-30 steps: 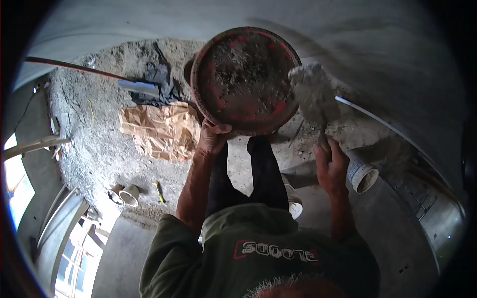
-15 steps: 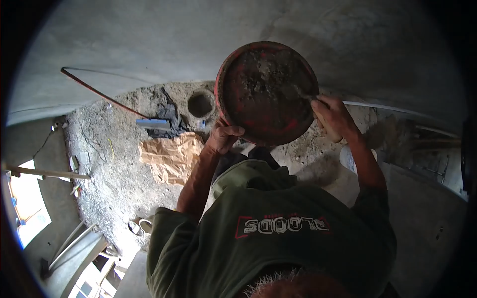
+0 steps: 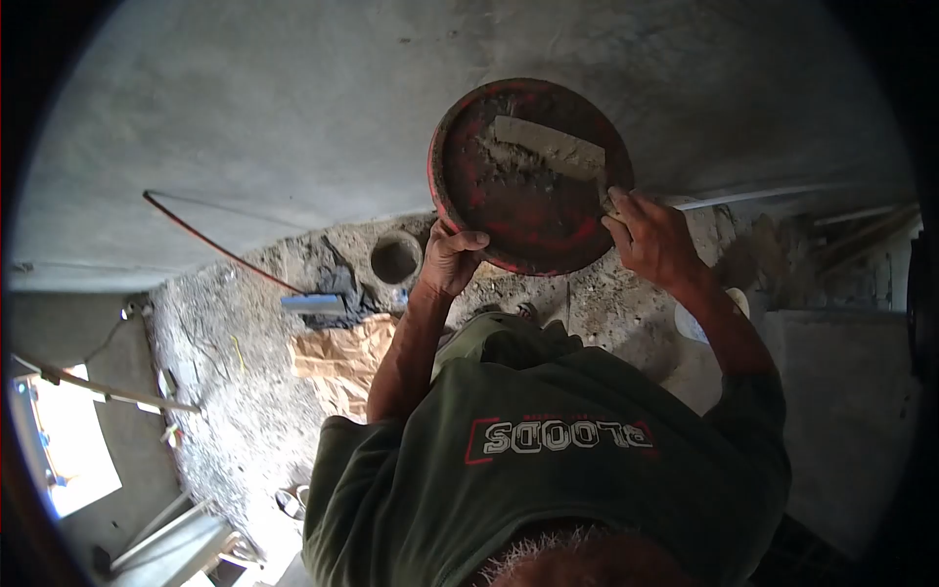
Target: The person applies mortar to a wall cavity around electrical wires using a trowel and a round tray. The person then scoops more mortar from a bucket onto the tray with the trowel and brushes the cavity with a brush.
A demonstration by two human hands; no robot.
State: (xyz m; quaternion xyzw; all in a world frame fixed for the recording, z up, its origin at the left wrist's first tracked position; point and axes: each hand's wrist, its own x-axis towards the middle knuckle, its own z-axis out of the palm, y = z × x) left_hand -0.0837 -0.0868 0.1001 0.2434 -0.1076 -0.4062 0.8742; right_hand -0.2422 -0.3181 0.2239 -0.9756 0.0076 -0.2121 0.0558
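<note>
My left hand [image 3: 454, 258] grips the near-left rim of a round red pan [image 3: 548, 220], thumb over the edge. The pan is held up before the wall and has dark, wet smears on its face. In my right hand [image 3: 653, 238] is a trowel [image 3: 550, 147], fingers wrapped round its handle at the pan's right side. Its long, flat, mortar-coated blade lies across the upper part of the pan. Some grey mortar [image 3: 514, 155] clings beside the blade's left end. Whether the blade touches the pan I cannot tell.
A grey plastered wall [image 3: 293, 117] rises ahead. On the gritty floor are a bucket [image 3: 396, 257], crumpled brown paper [image 3: 337, 360], a dark plastic sheet [image 3: 337, 279] and a blue-edged tool [image 3: 313, 304] with a long reddish pole [image 3: 215, 240]. A pale container [image 3: 693, 318] stands at right.
The trowel blade has turned so that its broad face shows across the pan; the mortar heap looks smaller. My right hand has shifted slightly down. The view has tilted, with the floor lower.
</note>
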